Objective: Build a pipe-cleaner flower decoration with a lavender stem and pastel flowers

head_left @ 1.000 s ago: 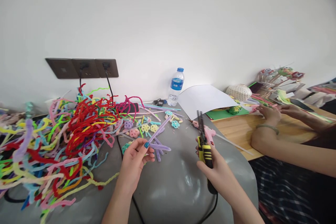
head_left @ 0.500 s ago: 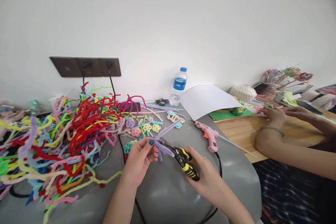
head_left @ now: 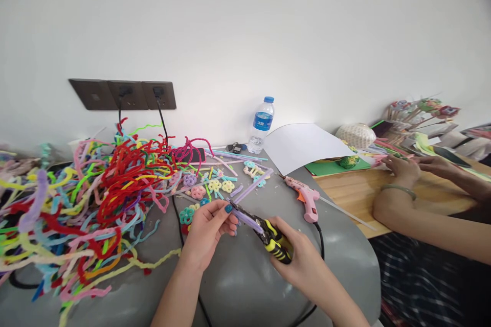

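My left hand [head_left: 210, 227] pinches lilac pipe cleaners [head_left: 247, 219] between thumb and fingers, with one stem slanting away to the upper right. In my right hand [head_left: 303, 255] are pliers [head_left: 273, 240] with black and yellow handles. Their jaws meet the pipe cleaners right at my left fingertips and look closed. Just beyond the fingertips a short lilac piece [head_left: 237, 190] lies on the grey table [head_left: 245, 286]. Small looped pipe-cleaner flowers [head_left: 215, 185] in several colours are spread behind my left hand.
A big tangle of coloured pipe cleaners [head_left: 126, 189] covers the left side. A pink glue gun [head_left: 307, 199] with a black cord lies to the right. Behind stand a water bottle [head_left: 263, 125] and white paper [head_left: 307, 145]. Another person's hands [head_left: 402, 168] work at the wooden table [head_left: 345, 191].
The pliers' handles have come closer together and the jaws have closed at my left fingertips. A short lilac piece now lies apart, where two stems had pointed out.
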Motion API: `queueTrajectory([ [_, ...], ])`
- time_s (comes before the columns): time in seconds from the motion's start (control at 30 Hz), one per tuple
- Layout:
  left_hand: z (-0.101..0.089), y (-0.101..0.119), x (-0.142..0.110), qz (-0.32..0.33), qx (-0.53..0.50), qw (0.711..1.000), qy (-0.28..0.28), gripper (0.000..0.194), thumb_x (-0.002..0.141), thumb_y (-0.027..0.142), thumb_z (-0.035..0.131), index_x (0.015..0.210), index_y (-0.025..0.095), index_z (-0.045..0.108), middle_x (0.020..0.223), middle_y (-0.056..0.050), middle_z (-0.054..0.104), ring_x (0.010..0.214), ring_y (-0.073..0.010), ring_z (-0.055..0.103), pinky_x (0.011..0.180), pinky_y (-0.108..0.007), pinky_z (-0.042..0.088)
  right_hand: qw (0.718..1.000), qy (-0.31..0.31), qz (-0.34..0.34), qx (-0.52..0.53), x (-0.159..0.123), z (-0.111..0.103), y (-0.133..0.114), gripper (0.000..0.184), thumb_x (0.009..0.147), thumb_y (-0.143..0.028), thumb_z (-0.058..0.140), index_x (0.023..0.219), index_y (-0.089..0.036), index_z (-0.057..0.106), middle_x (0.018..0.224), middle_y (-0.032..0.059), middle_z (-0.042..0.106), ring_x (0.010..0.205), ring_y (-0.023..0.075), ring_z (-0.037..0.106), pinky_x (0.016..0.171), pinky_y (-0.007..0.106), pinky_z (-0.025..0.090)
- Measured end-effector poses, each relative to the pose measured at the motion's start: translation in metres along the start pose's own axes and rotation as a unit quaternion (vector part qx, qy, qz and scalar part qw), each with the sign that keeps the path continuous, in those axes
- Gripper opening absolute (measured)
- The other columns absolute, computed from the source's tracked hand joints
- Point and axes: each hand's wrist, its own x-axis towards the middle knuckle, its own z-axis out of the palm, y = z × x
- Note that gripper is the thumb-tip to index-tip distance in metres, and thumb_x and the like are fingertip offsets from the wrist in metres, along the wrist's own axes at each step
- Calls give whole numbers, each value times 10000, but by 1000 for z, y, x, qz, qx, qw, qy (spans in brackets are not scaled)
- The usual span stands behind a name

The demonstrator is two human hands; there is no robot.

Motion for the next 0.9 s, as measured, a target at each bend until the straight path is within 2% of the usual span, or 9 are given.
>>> queueTrajectory([
  [0.2, 7, 3, 2, 1, 16, 999, 31, 568, 402, 512, 1005, 699, 130, 708, 537, 0, 699, 463, -75, 599, 460, -166, 511, 1000, -4, 16, -3, -1, 5, 0, 283, 685, -129, 505, 940, -227, 575, 682, -42, 544, 576, 147, 488, 541, 222, 373],
  [0.3, 8, 4, 2, 1, 23, 999, 41, 590, 379, 525, 1004, 702, 128, 709, 538, -3, 700, 465, -78, 596, 462, -171, 513, 1000, 2, 20, -2, -2, 9, 1, 282, 678, -129, 496, 933, -229, 565, 690, -46, 524, 580, 140, 468, 545, 219, 371],
  [0.4, 7, 3, 2, 1, 27, 999, 41, 585, 389, 527, 1001, 704, 130, 710, 546, -2, 700, 474, -77, 598, 470, -170, 518, 1000, 14, 20, 4, -3, 13, 5, 236, 695, -144, 492, 907, -233, 548, 686, -49, 519, 576, 138, 465, 546, 217, 380],
  [0.53, 4, 1, 4, 7, 28, 999, 35, 563, 430, 529, 995, 718, 134, 716, 562, 3, 699, 486, -74, 602, 486, -170, 526, 997, 67, 27, 12, -2, 16, 11, 192, 756, -198, 485, 938, -239, 530, 708, -40, 558, 598, 155, 519, 564, 228, 415],
  [0.67, 4, 0, 2, 36, 21, 999, 19, 519, 504, 526, 979, 748, 158, 706, 611, 11, 708, 535, -90, 639, 524, -181, 552, 990, 93, 107, -26, 5, 15, 14, 272, 769, -261, 498, 1040, -255, 518, 737, -40, 600, 591, 183, 567, 563, 257, 433],
  [0.73, 3, 1, -2, 54, 28, 998, 13, 498, 532, 522, 972, 760, 174, 698, 639, 17, 710, 581, -106, 667, 547, -188, 567, 982, 109, 148, -44, 11, 17, 16, 328, 769, -297, 510, 1094, -253, 513, 832, -8, 649, 671, 212, 628, 607, 286, 468],
  [0.8, 1, 1, -5, 63, 48, 997, 2, 478, 562, 522, 961, 762, 180, 694, 661, 18, 706, 619, -116, 683, 571, -193, 578, 975, 134, 164, -72, 20, 20, 20, 395, 764, -327, 525, 1148, -235, 518, 985, 51, 676, 843, 261, 674, 707, 339, 507],
  [0.9, -5, 0, -9, 63, 72, 995, -13, 452, 600, 512, 950, 769, 183, 690, 701, 9, 713, 656, -123, 697, 607, -196, 583, 959, 168, 170, -151, 35, 29, 26, 494, 760, -333, 553, 1235, -195, 537, 1135, 121, 646, 1065, 329, 634, 868, 419, 500],
])
